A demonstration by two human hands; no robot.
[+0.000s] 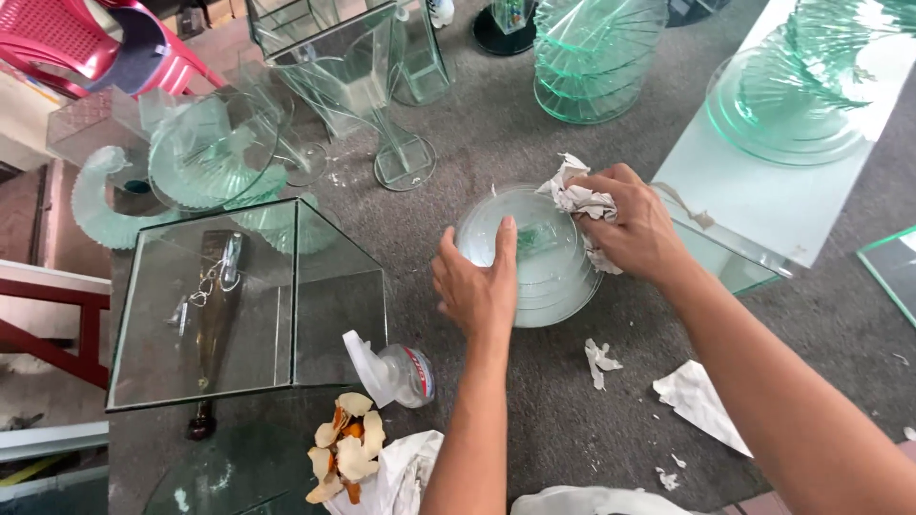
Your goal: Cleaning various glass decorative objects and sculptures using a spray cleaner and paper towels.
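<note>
A stack of round clear glass discs (534, 281) lies on the grey carpeted table. My left hand (477, 286) rests flat on its near left edge, fingers spread over the glass. My right hand (634, 229) is closed on a crumpled white paper wad (577, 195), pressed against the far right side of the top disc. The disc's surface looks frosted or smeared under the paper.
A glass box (258, 296) stands at left with a small lying bottle (405, 374) and orange peels (345, 448) near it. Glass vases (382, 86), spiral disc stacks (592, 57) and a glass sheet (763, 191) fill the far side. Paper scraps (701, 401) lie at right.
</note>
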